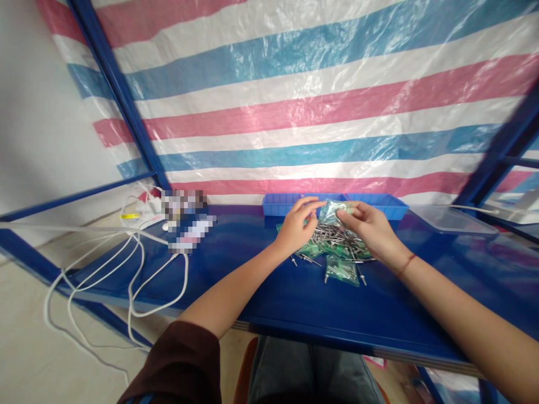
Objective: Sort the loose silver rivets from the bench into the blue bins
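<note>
A small clear greenish plastic bag (pixel 330 211) is pinched between the thumb and fingers of my right hand (pixel 374 229), above the pile. My left hand (pixel 300 225) is on the bag's other side, fingers stretched towards its edge and thumb apart; whether the fingertips touch it is hard to make out. Beneath both hands lies a heap of silvery blind rivets (pixel 332 233), mixed with green-tinted bags. One filled bag (pixel 342 271) rests in front of the heap, with a few loose rivets (pixel 362 275) beside it.
Behind the heap stands a blue divided plastic bin (pixel 281 205). A clear plastic lid (pixel 452 219) lies to the right on the blue table (pixel 269 303). White cables (pixel 137 269) hang over the left edge, near blurred-out items (pixel 189 224). Striped sheeting (pixel 295 106) covers the back.
</note>
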The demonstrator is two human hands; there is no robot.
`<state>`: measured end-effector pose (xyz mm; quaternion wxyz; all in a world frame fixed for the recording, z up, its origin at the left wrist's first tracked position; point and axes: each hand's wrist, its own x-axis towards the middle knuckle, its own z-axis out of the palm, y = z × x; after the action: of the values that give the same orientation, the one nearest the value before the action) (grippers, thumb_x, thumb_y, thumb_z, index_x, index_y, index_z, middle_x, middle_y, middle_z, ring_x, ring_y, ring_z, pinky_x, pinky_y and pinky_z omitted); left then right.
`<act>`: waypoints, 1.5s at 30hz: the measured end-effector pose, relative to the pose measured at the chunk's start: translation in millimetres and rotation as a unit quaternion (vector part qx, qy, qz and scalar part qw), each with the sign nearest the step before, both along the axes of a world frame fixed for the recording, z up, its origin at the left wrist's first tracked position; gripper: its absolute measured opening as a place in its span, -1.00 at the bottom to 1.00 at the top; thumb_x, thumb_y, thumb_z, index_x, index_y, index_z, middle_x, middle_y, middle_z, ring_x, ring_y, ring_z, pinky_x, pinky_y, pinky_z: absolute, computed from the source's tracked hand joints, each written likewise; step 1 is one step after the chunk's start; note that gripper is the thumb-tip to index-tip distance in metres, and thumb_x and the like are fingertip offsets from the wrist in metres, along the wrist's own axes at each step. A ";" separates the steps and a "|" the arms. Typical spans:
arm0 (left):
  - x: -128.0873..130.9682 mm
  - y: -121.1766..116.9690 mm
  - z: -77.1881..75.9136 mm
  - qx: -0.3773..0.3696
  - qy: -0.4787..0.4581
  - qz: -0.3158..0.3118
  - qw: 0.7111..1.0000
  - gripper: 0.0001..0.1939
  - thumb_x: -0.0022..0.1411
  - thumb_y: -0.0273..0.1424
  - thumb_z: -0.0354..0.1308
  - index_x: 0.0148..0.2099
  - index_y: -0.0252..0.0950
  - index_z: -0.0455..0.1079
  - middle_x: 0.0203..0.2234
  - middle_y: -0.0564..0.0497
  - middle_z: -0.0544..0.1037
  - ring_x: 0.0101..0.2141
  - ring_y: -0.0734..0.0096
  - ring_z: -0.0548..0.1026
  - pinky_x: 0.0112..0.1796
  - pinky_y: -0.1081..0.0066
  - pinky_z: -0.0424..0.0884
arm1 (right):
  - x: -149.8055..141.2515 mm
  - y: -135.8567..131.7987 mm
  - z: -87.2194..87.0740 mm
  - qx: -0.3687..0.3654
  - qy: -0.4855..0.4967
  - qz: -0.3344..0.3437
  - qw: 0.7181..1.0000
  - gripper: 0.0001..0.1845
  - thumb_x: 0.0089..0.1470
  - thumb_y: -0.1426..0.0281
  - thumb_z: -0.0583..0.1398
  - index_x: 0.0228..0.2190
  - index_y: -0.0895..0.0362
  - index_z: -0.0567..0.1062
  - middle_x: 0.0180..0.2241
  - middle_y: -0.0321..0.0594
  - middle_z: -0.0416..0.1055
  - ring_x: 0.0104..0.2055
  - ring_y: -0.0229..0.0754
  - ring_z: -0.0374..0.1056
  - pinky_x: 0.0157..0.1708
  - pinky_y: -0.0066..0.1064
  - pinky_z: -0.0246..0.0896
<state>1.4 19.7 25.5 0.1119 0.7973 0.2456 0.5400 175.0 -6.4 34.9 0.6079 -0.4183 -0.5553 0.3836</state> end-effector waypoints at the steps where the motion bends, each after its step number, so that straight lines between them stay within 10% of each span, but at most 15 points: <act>1: 1.5 -0.7 0.7 -0.046 -0.026 0.014 0.999 -0.76 0.24 -0.44 -0.03 -0.05 -0.25 0.34 -0.11 -0.10 0.42 -0.20 0.43 0.42 -0.27 0.42 0.38 | 2.7 1.7 -1.5 0.050 -0.038 -0.036 0.997 -0.68 -0.21 0.23 0.32 -0.39 0.12 0.41 -0.50 -0.30 0.41 -0.47 -0.25 0.35 -0.43 -0.40 0.31; 7: 10.5 -3.9 9.3 -0.419 -0.061 -0.099 0.901 -0.33 0.23 0.06 -0.31 -0.29 -0.37 0.42 -0.49 -0.05 0.47 -0.62 0.60 0.27 -0.58 0.51 0.19 | 6.4 -7.9 2.9 0.314 -0.279 -0.135 0.898 -0.88 0.04 0.36 0.16 -0.35 0.09 0.48 -0.30 -0.18 0.50 -0.16 -0.09 0.38 -0.10 -0.15 0.25; 12: 13.3 -4.3 6.9 -0.466 -0.159 -0.161 0.856 -0.59 0.10 -0.08 0.10 -0.25 -0.36 0.41 -0.50 0.01 0.43 -0.54 0.63 0.32 -0.51 0.54 0.22 | 0.2 -14.7 6.6 0.385 -0.377 -0.083 0.838 -0.82 0.04 0.45 0.13 -0.36 0.04 0.54 -0.07 -0.16 0.38 0.06 -0.02 0.21 0.00 -0.06 0.16; 22: 13.0 6.0 -1.1 -0.345 -0.173 -0.131 0.913 -0.66 0.05 -0.17 0.18 -0.27 -0.38 0.42 -0.45 0.01 0.47 -0.49 0.58 0.36 -0.41 0.48 0.29 | -13.3 -8.5 -6.0 0.153 -0.176 0.001 0.973 -0.66 -0.04 0.24 0.22 -0.20 0.05 0.32 -0.29 -0.22 0.34 -0.45 -0.26 0.34 -0.47 -0.35 0.29; 29: 13.5 4.5 -4.3 -0.304 -0.076 -0.138 0.940 -0.71 0.10 -0.26 0.15 -0.19 -0.35 0.39 -0.44 -0.03 0.50 -0.45 0.51 0.42 -0.37 0.44 0.34 | -5.0 -2.2 -2.9 0.102 -0.076 -0.011 0.992 -0.33 -0.24 0.24 0.34 -0.11 0.03 0.18 -0.42 -0.34 0.32 -0.52 -0.27 0.34 -0.53 -0.40 0.28; 34: 1.8 50.5 3.9 -0.247 -0.003 -0.071 0.966 -0.78 0.12 -0.30 0.14 -0.23 -0.35 0.37 -0.50 0.01 0.48 -0.47 0.50 0.42 -0.39 0.47 0.31 | -5.5 -3.6 -3.4 0.143 -0.136 -0.092 0.976 -0.57 -0.04 0.21 0.20 -0.14 0.08 0.23 -0.30 -0.19 0.37 -0.46 -0.24 0.36 -0.46 -0.34 0.30; 37: -13.6 88.0 16.0 -0.227 -0.028 0.092 0.969 -0.71 0.13 -0.34 0.12 -0.08 -0.31 0.28 -0.38 -0.01 0.50 -0.40 0.43 0.46 -0.32 0.44 0.32 | -8.0 -10.7 -1.5 0.192 -0.253 -0.141 0.938 -0.72 0.03 0.27 0.13 -0.20 0.12 0.31 -0.29 -0.16 0.39 -0.43 -0.23 0.34 -0.44 -0.36 0.27; 40: -26.0 109.7 21.5 -0.192 0.071 0.283 0.937 -0.58 0.12 -0.30 0.14 0.02 -0.30 0.22 -0.26 -0.10 0.50 -0.23 0.25 0.45 -0.20 0.31 0.30 | -12.5 -19.3 -0.3 0.238 -0.394 -0.017 0.888 -0.81 0.10 0.32 0.07 -0.30 0.13 0.42 -0.35 -0.19 0.43 -0.36 -0.21 0.35 -0.31 -0.32 0.26; 45: -22.7 99.2 16.0 -0.121 0.232 0.357 0.897 -0.61 0.16 -0.19 0.07 -0.02 -0.29 0.33 -0.03 -0.20 0.40 0.05 0.02 0.19 -0.04 0.12 0.15 | -20.3 -25.8 -8.6 0.281 -0.563 0.107 0.769 -0.56 0.03 0.11 0.15 -0.11 0.09 0.45 -0.17 -0.10 0.44 -0.10 -0.06 0.30 -0.10 -0.18 0.15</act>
<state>-21.4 118.9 41.5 -0.0531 0.7389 0.5961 0.3097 154.7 -32.2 26.3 0.2315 -0.3076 -0.9224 -0.0318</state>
